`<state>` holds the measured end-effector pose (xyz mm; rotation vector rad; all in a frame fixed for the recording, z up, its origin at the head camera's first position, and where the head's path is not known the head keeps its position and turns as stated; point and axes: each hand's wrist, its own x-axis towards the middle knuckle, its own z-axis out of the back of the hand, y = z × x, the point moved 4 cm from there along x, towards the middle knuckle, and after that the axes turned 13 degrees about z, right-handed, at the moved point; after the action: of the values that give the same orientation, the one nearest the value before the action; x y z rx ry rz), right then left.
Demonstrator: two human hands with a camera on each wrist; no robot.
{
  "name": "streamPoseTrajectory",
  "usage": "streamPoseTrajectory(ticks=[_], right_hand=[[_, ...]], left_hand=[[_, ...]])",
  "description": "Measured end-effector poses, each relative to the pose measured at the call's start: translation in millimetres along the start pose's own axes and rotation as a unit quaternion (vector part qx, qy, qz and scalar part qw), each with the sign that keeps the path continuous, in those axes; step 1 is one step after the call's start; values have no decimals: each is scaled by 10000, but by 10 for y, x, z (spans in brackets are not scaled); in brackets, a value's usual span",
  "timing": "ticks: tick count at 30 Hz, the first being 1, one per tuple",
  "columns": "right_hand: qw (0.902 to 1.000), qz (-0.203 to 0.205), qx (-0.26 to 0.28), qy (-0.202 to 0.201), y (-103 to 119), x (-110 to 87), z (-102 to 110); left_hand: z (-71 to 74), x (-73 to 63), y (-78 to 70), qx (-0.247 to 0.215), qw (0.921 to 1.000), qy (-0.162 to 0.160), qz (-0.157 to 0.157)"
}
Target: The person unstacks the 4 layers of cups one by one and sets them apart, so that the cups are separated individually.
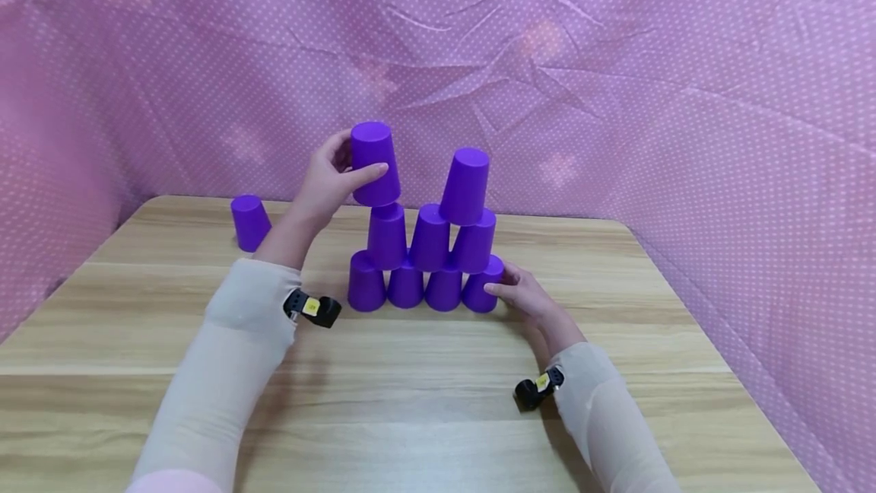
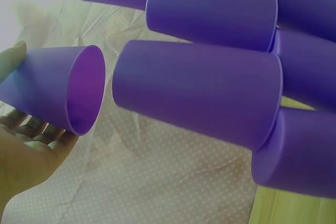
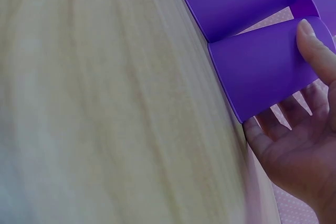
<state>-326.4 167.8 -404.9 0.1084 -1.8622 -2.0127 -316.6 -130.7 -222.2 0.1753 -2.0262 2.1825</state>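
My left hand (image 1: pixel 323 185) grips an upside-down purple cup (image 1: pixel 373 149), thumb across its front and fingers around its far side. That cup hangs over the left cup (image 1: pixel 387 238) of a stack's middle row; the left wrist view shows a gap beneath its open rim (image 2: pixel 85 90). The stack has several inverted cups at the bottom and three in the middle row. One upper cup (image 1: pixel 466 187) stands across the middle row's right pair. My right hand (image 1: pixel 530 297) holds the bottom row's right-end cup (image 1: pixel 481 292) between thumb and fingers, seen closely in the right wrist view.
A lone inverted purple cup (image 1: pixel 250 224) stands on the wooden table (image 1: pixel 411 386) at the back left, beyond my left forearm. Pink dotted cloth (image 1: pixel 616 97) hangs behind the table and along its sides. Each wrist carries a small black camera.
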Motion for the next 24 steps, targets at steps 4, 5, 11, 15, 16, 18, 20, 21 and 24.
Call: streamPoseTrajectory(ticks=[4, 5, 11, 15, 16, 18, 20, 21, 24], right_hand=[[10000, -37, 10, 12, -11, -3, -2], [10000, -39, 14, 10, -12, -3, -1], [10000, -41, 30, -10, -8, -1, 1], [10000, -88, 21, 10, 1, -3, -5], [9999, -98, 15, 18, 2, -4, -7], [9999, -103, 6, 36, 3, -4, -7], [9999, -100, -25, 31, 1, -5, -4], [9999, -100, -38, 33, 1, -4, -3], [9999, -66, -75, 40, 7, -6, -1]], left_hand=[[96, -48, 14, 102, 9998, -131, -67], [119, -59, 15, 116, 9998, -173, -73], [262, -121, 32, 47, 9994, -335, -53], [365, -185, 64, 24, 9989, -456, 50], [393, -202, 74, 33, 9987, -498, 65], [458, -236, 101, 117, 9980, -619, 114], [530, -264, 141, 219, 9968, -741, 181], [568, -279, 163, 293, 9961, -806, 216], [687, -324, 244, 431, 9940, -955, 323]])
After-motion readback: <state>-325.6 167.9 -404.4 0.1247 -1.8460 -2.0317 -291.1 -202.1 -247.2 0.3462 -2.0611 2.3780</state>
